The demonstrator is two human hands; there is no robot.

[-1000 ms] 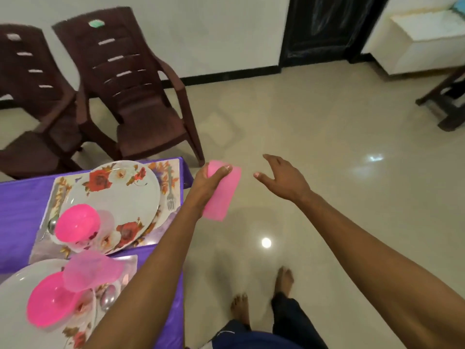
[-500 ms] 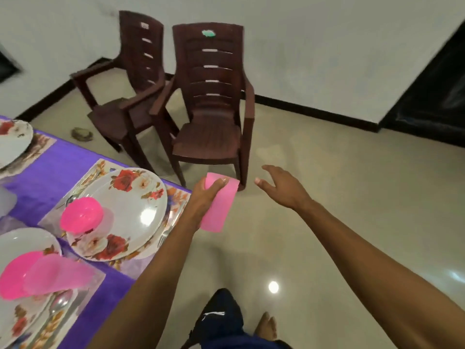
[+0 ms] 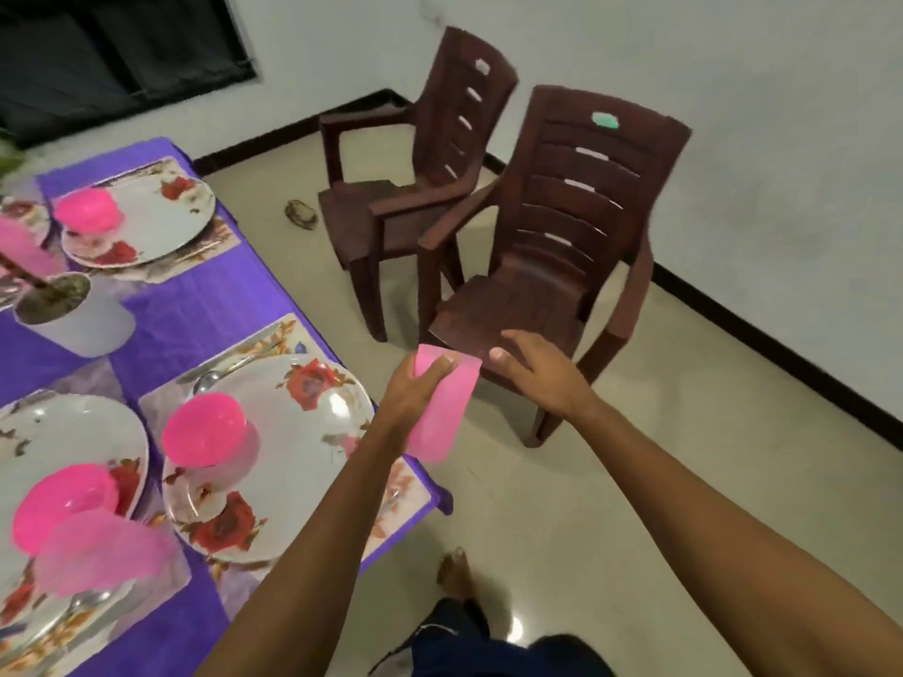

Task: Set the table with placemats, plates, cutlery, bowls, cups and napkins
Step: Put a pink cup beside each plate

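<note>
My left hand (image 3: 415,393) is shut on a pink cup (image 3: 442,412), held tilted in the air just past the table's right edge. Beside it, my right hand (image 3: 537,378) hangs open and holds nothing. On the purple tablecloth (image 3: 205,305), the nearest place setting has a floral plate (image 3: 303,432) on a placemat (image 3: 405,486), with a pink bowl (image 3: 205,430) on the plate and a spoon (image 3: 215,376) beyond it. A second setting at lower left has a pink bowl (image 3: 63,505) and a pink cup (image 3: 102,559) lying over it. At the far setting, another plate (image 3: 161,212) carries a pink bowl (image 3: 88,210).
Two brown plastic armchairs (image 3: 552,266) stand on the tiled floor right of the table, the nearer one just beyond my hands. A white pot with a plant (image 3: 73,320) sits mid-table. My bare foot (image 3: 454,574) is on the floor below.
The view has swung left, bringing more of the table and the far setting into sight. Both hands keep the same pose, the left still holding the pink cup.
</note>
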